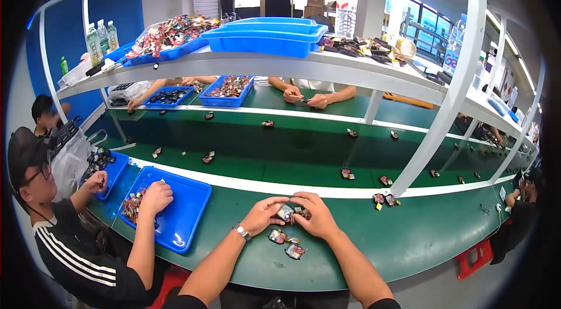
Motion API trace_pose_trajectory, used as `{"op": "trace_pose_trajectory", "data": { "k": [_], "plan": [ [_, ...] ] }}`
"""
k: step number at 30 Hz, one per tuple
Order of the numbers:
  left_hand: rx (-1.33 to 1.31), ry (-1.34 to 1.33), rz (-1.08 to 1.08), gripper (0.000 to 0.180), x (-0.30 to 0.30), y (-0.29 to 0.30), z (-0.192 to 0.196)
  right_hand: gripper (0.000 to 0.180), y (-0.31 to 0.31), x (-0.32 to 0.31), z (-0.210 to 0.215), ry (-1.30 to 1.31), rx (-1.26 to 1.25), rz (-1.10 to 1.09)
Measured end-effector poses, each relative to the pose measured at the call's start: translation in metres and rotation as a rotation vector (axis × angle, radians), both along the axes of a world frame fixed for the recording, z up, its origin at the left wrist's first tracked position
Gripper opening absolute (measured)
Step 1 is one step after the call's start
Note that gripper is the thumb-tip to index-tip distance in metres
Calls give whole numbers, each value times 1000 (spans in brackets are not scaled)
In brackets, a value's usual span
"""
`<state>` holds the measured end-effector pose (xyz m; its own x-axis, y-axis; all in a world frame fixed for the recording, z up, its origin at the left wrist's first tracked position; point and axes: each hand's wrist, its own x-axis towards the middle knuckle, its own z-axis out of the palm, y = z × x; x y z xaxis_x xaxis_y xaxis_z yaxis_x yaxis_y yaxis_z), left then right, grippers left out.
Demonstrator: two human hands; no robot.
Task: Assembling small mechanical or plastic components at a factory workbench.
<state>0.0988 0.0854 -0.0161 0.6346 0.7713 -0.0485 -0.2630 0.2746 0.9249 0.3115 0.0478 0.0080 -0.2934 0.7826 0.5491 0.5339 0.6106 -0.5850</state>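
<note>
My left hand (260, 215), with a metal watch at its wrist, pinches a small electronic assembly (285, 212) that has a pale face and a dark rim. Close against it, my right hand (317, 216) curls its fingers round a second small dark-and-red piece (303, 213), partly hidden by the fingers. The fingertips of both hands nearly meet above these pieces. Just below them on the green bench (245, 262) lie a dark-rimmed assembly with red and yellow parts (277, 236) and another like it (295, 250).
To my left a co-worker reaches into a blue tray (196, 209) of small parts. Beyond a white rail (251, 185), several assemblies lie spread along a green conveyor (292, 151). A white post (441, 116) supports a shelf with blue trays (263, 40). Another person's hands (307, 98) work opposite.
</note>
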Motion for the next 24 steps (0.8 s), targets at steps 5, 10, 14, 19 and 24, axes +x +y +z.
{"op": "trace_pose_trajectory", "data": {
  "k": [5, 10, 14, 19, 24],
  "plan": [
    [21, -14, 123, 37, -1, -6, -2, 29, -4, -9, -2, 24, -108, 119],
    [6, 39, 88, 39, 5, -6, 4, 20, -4, -5, 7, -51, -11, 68],
    [48, 120, 79, 37, 5, -7, -2, 14, -1, -9, 2, -117, 117, 21],
    [11, 48, 27, 36, 2, -5, -7, 13, 3, -10, 0, -139, 151, 63],
    [12, -2, -24, 38, 2, -4, -6, 13, 3, -10, -1, -156, 141, 63]
  ]
}}
